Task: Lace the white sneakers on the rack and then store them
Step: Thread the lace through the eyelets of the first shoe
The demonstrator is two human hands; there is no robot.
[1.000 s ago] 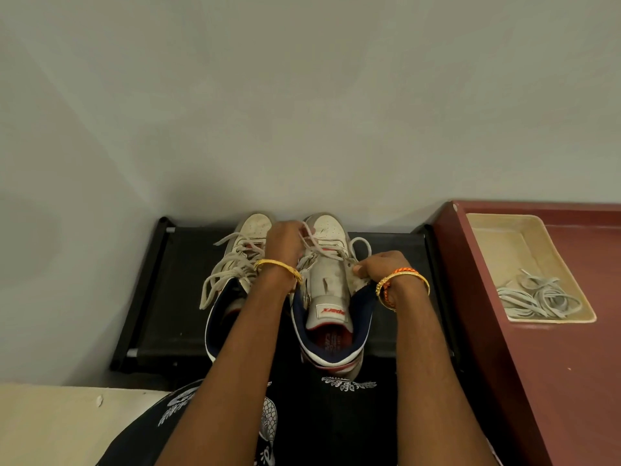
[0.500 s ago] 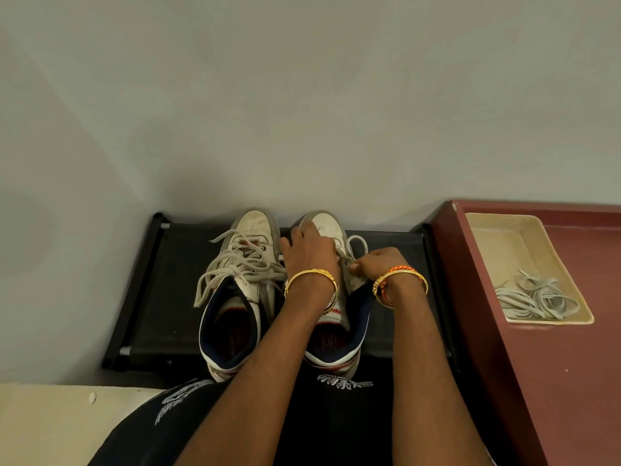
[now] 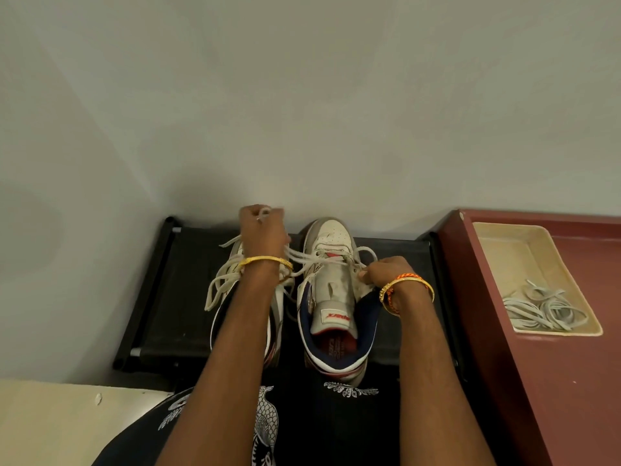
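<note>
Item: pair of white sneakers, side by side on the black rack [image 3: 174, 297] against the wall, toes to the wall. Right sneaker [image 3: 331, 284]: tongue standing up, lace [image 3: 302, 260] threaded through the forward eyelets only, upper eyelets not yet laced. Left sneaker [image 3: 235, 287]: largely hidden under the left forearm, its laces lying in loose loops over the side. Hazards, as judged: the lace is drawn taut across toward the left, and a harder pull could drag the free end back through an eyelet on the far side or leave the two ends unequal; the pulled strand runs close over the left sneaker's loose loops and could snag or tangle with them; the right sneaker sits with its heel at the rack's near edge and a sideways tug might skew it or tip it off. Grip, left hand [image 3: 263, 227]: fingers curled closed around the lace end, raised above the left sneaker's toe, strand running from the fist back to the right sneaker. Grip, right hand [image 3: 383, 272]: fingers pinched at the right sneaker's eyelet edge, apparently on the lace or the flap there; which of the two cannot be told. Sundries: beige tray [image 3: 497, 243] holding spare laces [image 3: 541, 307], on the maroon table [image 3: 571, 381] at right, well apart from the hands.
</note>
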